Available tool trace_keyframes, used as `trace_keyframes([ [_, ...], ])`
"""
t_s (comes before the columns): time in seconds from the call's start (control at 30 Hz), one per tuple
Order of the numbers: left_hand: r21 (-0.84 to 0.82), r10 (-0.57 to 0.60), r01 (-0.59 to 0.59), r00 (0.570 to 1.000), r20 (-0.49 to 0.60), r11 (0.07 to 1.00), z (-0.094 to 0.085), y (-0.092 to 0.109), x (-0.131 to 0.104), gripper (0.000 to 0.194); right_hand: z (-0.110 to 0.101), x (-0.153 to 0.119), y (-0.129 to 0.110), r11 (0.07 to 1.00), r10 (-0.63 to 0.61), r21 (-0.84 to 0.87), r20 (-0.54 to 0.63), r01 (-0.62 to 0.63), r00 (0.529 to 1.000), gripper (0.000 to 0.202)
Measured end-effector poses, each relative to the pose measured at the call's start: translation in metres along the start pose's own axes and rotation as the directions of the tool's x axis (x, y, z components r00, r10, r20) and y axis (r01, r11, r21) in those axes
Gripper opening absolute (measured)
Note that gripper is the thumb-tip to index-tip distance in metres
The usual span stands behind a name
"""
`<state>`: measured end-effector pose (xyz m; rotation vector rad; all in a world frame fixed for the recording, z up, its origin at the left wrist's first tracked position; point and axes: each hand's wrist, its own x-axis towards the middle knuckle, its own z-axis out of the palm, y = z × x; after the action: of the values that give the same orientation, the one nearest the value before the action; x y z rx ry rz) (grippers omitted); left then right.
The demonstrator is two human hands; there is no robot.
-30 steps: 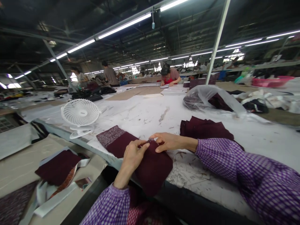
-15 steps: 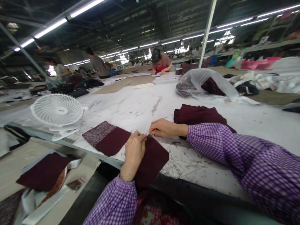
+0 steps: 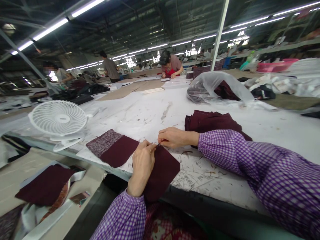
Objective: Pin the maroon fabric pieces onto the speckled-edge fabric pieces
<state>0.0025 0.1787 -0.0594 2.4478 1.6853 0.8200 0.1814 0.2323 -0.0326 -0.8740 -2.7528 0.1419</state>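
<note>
My left hand (image 3: pixel 143 163) pinches the upper edge of a dark maroon fabric piece (image 3: pixel 163 170), which hangs partly over the table's front edge. Close beside it, my right hand (image 3: pixel 171 137) has its fingers pressed together at the top corner of that piece; what lies between the fingertips is too small to name. To the left, a maroon and patterned piece (image 3: pixel 117 148) lies flat. Behind my right wrist is a pile of folded maroon fabric (image 3: pixel 212 123).
A white fan (image 3: pixel 61 118) stands at the table's left edge. Beyond the pile sits a clear plastic bag (image 3: pixel 205 86) with maroon cloth inside. Fabric scraps (image 3: pixel 47 183) lie at lower left. A person in a red apron (image 3: pixel 171 66) leans over the far table.
My right hand has shifted very slightly left, nearer the fabric's corner. The fabric stays in my left hand, and the view has moved a little.
</note>
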Motion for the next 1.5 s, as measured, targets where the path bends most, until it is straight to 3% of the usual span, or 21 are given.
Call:
trace_keyframes([
  [0.17, 0.02, 0.035, -0.035, 0.999, -0.005, 0.999, 0.002, -0.001, 0.0, 0.027, 0.0, -0.001, -0.006, 0.976, -0.021, -0.215, 0.021, 0.025, 1.0, 0.015],
  [0.37, 0.152, 0.139, -0.137, 0.99, -0.003, 0.979, 0.005, -0.003, -0.001, 0.032, 0.001, -0.009, -0.006, 0.864, -0.179, -0.454, 0.129, 0.219, 0.975, 0.018],
  [0.47, 0.15, 0.14, -0.138, 0.99, 0.001, 0.979, 0.006, -0.004, -0.002, 0.031, -0.004, -0.012, 0.0, 0.891, -0.099, -0.433, 0.104, 0.135, 0.99, 0.017],
  [0.57, 0.162, 0.133, -0.131, 0.991, 0.0, 0.978, 0.008, -0.004, -0.001, 0.031, -0.006, -0.011, -0.002, 0.957, -0.028, -0.288, -0.002, 0.026, 1.0, 0.023],
  [0.67, 0.184, 0.128, -0.125, 0.992, -0.006, 0.975, 0.008, -0.001, -0.001, 0.03, -0.001, -0.009, -0.012, 0.99, -0.045, -0.135, -0.044, 0.038, 0.998, 0.028],
  [0.8, 0.105, 0.113, -0.114, 0.993, 0.02, 0.988, -0.003, -0.002, -0.004, 0.028, 0.005, -0.009, -0.022, 0.997, -0.003, -0.081, -0.012, 0.002, 1.0, 0.021],
  [0.97, -0.048, 0.043, -0.043, 0.999, -0.003, 0.998, -0.023, -0.025, -0.022, 0.025, 0.004, -0.011, -0.02, 0.998, -0.055, -0.03, 0.003, 0.055, 0.998, 0.029],
  [1.07, -0.094, 0.093, -0.097, 0.994, -0.05, 0.991, -0.027, -0.038, -0.033, 0.027, 0.004, -0.012, -0.019, 0.997, -0.082, -0.012, 0.008, 0.083, 0.997, 0.034],
  [1.27, 0.094, 0.25, -0.245, 0.968, -0.037, 0.965, -0.026, -0.037, -0.04, 0.028, -0.004, -0.012, -0.023, 0.994, -0.101, -0.034, 0.086, 0.104, 0.991, 0.042],
  [1.5, 0.137, 0.322, -0.315, 0.946, -0.028, 0.939, -0.028, -0.038, -0.04, 0.027, -0.024, 0.005, -0.05, 0.944, -0.03, -0.302, 0.313, 0.13, 0.949, 0.051],
])
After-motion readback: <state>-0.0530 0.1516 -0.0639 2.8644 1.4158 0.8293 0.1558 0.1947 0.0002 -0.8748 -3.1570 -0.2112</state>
